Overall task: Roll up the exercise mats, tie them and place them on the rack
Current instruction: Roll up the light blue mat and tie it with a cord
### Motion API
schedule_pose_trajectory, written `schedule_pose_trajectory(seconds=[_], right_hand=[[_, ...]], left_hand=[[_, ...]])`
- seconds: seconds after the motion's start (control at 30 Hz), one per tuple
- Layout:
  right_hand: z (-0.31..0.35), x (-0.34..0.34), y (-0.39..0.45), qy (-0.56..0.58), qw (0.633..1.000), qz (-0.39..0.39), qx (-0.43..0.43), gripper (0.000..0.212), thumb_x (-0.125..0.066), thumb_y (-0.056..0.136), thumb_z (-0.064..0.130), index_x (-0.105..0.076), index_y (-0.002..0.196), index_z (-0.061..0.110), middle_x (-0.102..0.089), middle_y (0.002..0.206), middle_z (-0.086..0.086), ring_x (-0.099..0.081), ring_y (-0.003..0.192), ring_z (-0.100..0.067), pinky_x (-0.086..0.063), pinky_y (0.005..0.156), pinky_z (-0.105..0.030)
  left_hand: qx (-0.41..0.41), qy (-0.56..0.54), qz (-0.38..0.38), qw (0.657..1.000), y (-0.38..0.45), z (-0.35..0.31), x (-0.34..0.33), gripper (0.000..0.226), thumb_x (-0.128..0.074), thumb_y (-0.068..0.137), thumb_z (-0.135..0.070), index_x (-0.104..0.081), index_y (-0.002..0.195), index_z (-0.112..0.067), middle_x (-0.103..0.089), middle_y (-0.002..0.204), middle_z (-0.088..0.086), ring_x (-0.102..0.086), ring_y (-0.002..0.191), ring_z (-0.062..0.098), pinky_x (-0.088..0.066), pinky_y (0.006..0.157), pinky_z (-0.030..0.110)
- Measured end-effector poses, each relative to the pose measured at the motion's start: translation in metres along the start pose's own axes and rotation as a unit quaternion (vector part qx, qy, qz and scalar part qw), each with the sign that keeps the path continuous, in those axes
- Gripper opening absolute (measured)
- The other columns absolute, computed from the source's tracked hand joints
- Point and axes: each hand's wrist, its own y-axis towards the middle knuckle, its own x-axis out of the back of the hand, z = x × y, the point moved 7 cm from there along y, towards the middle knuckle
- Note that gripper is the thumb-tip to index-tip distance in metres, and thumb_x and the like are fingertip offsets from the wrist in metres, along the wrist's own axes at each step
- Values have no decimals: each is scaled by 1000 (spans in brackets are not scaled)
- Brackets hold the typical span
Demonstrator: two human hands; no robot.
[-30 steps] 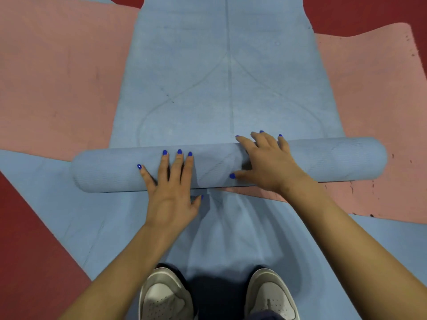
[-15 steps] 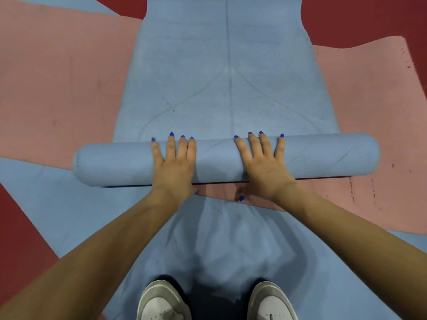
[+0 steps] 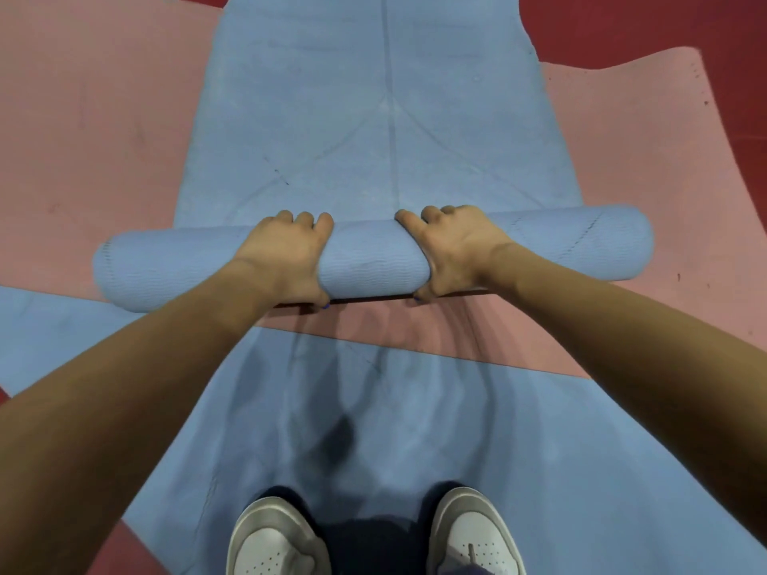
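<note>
Left hand [image 3: 286,259] and right hand [image 3: 456,251] wrap the roll [image 3: 373,263], fingers curled over. Push evenly, keeping ends square on the mat [image 3: 373,118].

The blue mat [image 3: 390,130] looks like soft matt foam with faint printed lines on its flat part, while its rolled part [image 3: 373,263] shows a fine wavy ribbed texture. The pink mat [image 3: 95,139] under it is matt foam too, scuffed and dotted with small dark marks, and a second blue mat [image 3: 477,412] nearer the feet is smooth and dull with darker smudges. The red floor [image 3: 664,22] looks flat and matt, and the shoes [image 3: 473,533] look like smooth white leather with small punched holes and grey trim.
</note>
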Motion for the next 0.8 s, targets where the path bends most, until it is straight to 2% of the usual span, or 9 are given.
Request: schedule_pose_trajectory(seconds=[0.13, 0.37, 0.47, 0.57, 0.67, 0.8], right_hand=[[2, 4, -4, -2, 1000, 4, 9, 98, -68, 56, 73, -35, 131, 19, -58, 107, -8, -62, 89, -31, -36, 66, -31], [32, 5, -42, 42, 998, 35, 29, 88, -64, 57, 75, -40, 121, 20, -59, 98, -5, -63, 83, -30, -36, 63, -30], [45, -3, -68, 53, 998, 32, 24, 89, -63, 57, 72, -41, 124, 18, -59, 96, -4, -63, 81, -29, -37, 60, -30], [59, -14, -90, 67, 996, 45, 23, 91, -64, 49, 68, -51, 121, 14, -61, 85, -4, -63, 67, -30, -37, 53, -29], [72, -22, -113, 105, 994, 41, 12, 90, -64, 42, 63, -59, 114, 9, -61, 72, -4, -59, 52, -29, -42, 47, -27], [88, -29, -137, 129, 991, 40, 21, 91, -65, 40, 60, -60, 115, 8, -62, 74, -4, -59, 52, -28, -49, 47, -31]], left_hand=[[-14, -4, -12, 1000, -3, 3, 2, 85, -77, 56, -57, -42, 119, -13, -57, 104, 8, -53, 90, 28, -47, 74, 36], [-57, -14, 20, 998, -36, -6, -7, 83, -70, 51, -71, -46, 111, -20, -59, 99, 1, -57, 90, 25, -39, 68, 30], [-89, -24, 14, 996, -61, -22, -14, 84, -60, 41, -73, -56, 102, -15, -62, 81, 3, -60, 69, 29, -46, 58, 32], [-99, -41, 3, 994, -82, -35, -24, 90, -51, 37, -74, -63, 97, -8, -61, 68, 4, -59, 51, 28, -48, 46, 31], [-104, -56, 10, 993, -104, -48, -33, 94, -57, 32, -73, -58, 103, -11, -61, 68, 2, -60, 49, 24, -45, 42, 28], [-103, -65, 42, 992, -130, -62, -43, 94, -64, 30, -71, -59, 105, -13, -61, 68, -1, -59, 50, 22, -45, 43, 27]])
